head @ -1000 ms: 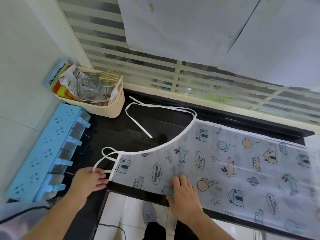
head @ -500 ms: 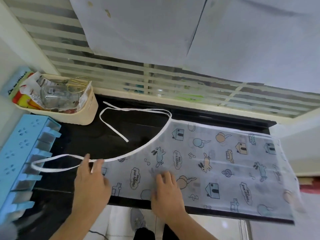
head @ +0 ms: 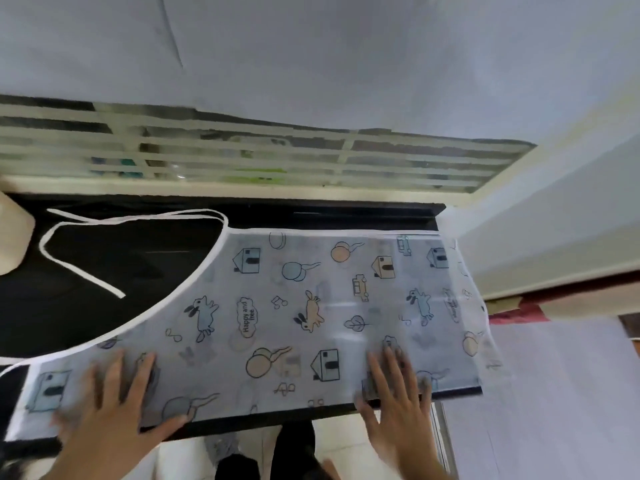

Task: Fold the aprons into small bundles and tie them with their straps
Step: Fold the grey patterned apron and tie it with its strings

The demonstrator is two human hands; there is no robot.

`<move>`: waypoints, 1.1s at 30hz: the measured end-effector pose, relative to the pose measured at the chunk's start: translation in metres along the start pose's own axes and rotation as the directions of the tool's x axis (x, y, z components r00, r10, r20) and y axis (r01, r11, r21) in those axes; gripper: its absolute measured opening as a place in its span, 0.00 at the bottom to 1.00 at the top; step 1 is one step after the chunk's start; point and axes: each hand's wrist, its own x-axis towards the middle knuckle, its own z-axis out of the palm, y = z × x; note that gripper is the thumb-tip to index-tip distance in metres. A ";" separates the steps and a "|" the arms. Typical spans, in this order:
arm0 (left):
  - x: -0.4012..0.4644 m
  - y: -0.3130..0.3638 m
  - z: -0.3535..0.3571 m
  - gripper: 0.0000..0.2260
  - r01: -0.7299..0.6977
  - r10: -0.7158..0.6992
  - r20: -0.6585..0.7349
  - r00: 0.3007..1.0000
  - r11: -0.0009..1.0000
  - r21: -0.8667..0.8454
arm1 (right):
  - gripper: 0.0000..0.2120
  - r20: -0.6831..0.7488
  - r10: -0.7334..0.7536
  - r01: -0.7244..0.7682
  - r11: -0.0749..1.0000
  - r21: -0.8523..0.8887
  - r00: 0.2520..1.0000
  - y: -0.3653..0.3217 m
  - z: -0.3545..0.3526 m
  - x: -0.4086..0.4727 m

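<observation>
One translucent pale-blue plastic apron printed with cartoon houses and rabbits lay flat on the black worktop. Two hands, left hand and right hand, pressed its near edge, grip wide. One white strap trailed left.

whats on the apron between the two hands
Head view: only flat printed apron lies between the left hand and right hand; nothing rests on it.

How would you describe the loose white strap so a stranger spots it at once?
Find the black counter below the slatted window. Left of the printed apron, the white strap loops from the apron's far corner, ending free on bare black.
</observation>
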 end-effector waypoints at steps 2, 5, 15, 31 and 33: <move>0.003 -0.003 0.003 0.55 -0.014 0.014 0.002 1.000 1.000 0.017 | 0.41 0.011 0.124 -0.125 0.992 0.024 0.992 0.049 -0.012 0.002; 0.002 0.032 -0.031 0.59 0.128 -0.125 0.114 0.986 0.991 -0.023 | 0.50 0.109 0.226 -0.235 0.969 0.078 0.968 0.078 -0.034 0.011; 0.005 0.298 -0.034 0.39 -0.369 0.375 0.111 0.920 0.927 -0.073 | 0.35 0.056 -0.195 0.173 0.946 0.273 0.979 -0.034 -0.049 0.054; 0.022 0.259 -0.037 0.54 -0.370 0.347 0.210 0.914 0.925 0.081 | 0.64 0.361 0.692 -0.751 0.407 0.520 0.625 0.176 -0.058 0.053; 0.021 0.258 -0.040 0.55 -0.369 0.351 0.210 0.913 0.928 0.052 | 0.55 0.432 0.720 -0.736 0.160 0.658 0.543 0.176 -0.068 0.055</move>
